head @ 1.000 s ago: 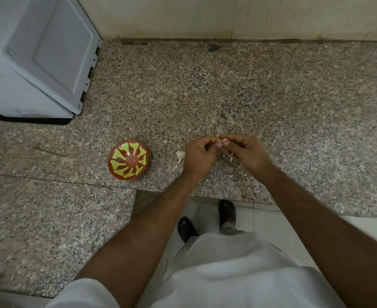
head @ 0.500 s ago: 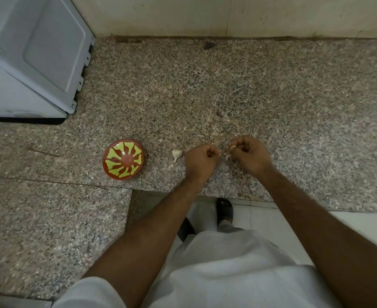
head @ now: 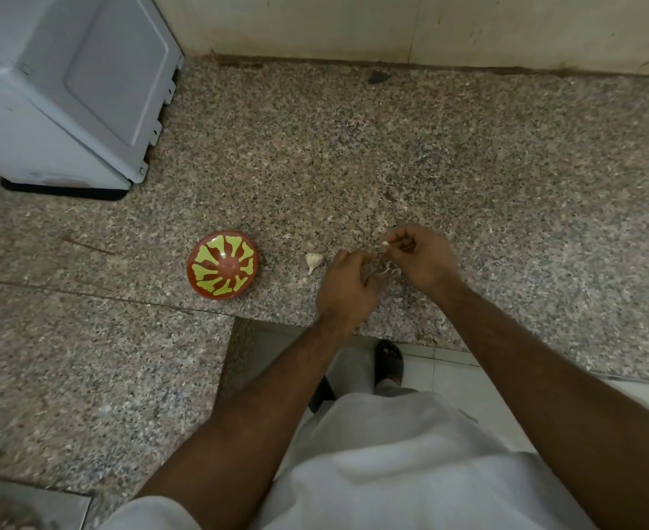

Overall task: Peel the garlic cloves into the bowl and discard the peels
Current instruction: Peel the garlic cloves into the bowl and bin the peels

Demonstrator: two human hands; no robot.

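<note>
Held a small pale garlic clove (head: pixel 385 243) at the fingertips of the right hand (head: pixel 420 258), fingers curled in and pinched on it, just above the granite counter (head: pixel 468 154). Kept the left hand (head: pixel 348 286) close beside, fingers curled toward the palm and apparently pinched on a thin strip of peel (head: pixel 386 270) (too small and blurred to be sure of the grip). Saw a few pale scraps of skin on the stone under and between the two hands. Noted a second, unpeeled clove (head: pixel 313 260) lying on the counter just left of the left hand, apart from it. Found the bowl (head: pixel 222 270), red with a yellow sunburst pattern, further left on the same surface, well apart from the hands; could not tell what lay inside. Spotted a grey appliance (head: pixel 70 89) at the far left corner against the wall, and a dark sandal (head: pixel 390 361) on the tiled floor below the counter edge.
</note>
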